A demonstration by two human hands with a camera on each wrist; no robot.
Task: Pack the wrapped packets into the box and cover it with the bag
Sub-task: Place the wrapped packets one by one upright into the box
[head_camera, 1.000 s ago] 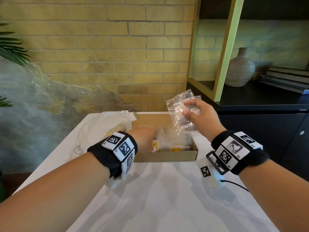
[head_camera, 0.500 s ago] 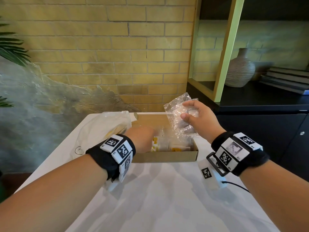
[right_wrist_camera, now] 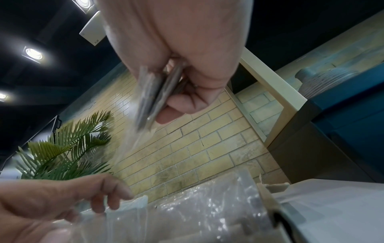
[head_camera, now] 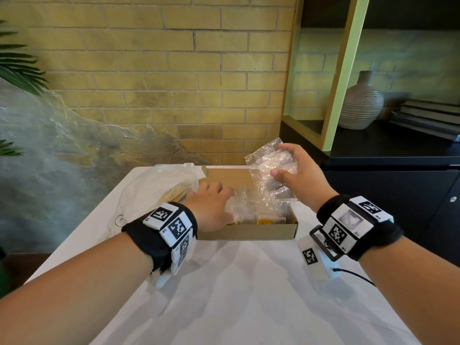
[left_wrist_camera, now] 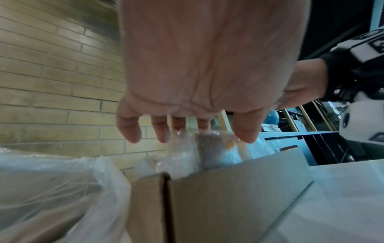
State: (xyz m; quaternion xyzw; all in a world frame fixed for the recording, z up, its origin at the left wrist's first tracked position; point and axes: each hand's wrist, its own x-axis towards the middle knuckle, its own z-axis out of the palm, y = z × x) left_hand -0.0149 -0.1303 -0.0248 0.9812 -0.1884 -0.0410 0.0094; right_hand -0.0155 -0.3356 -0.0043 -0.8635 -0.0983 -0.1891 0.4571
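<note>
A shallow cardboard box [head_camera: 249, 231] sits on the white table with several clear wrapped packets [head_camera: 251, 210] inside. My left hand [head_camera: 227, 204] reaches over the box's left side, its relaxed, spread fingers [left_wrist_camera: 162, 131] on or just above the packets [left_wrist_camera: 187, 157]. My right hand [head_camera: 280, 160] hovers above the box's right rear corner, holding a small bunch of clear wrapped packets [head_camera: 270, 168] between thumb and fingers; the right wrist view shows this pinch [right_wrist_camera: 151, 95]. A crumpled translucent plastic bag [head_camera: 154, 192] lies against the box's left side.
The table [head_camera: 249, 295] butts against a yellow brick wall. A black cabinet [head_camera: 398, 155] with a ribbed vase [head_camera: 361, 105] and stacked books stands to the right. Palm fronds [head_camera: 17, 68] hang at far left. A thin cable trails from my right wrist.
My left hand's fingers have stretched out flatter over the packets in the box. My right hand has stayed above the box's right rear, tilting its packets slightly.
</note>
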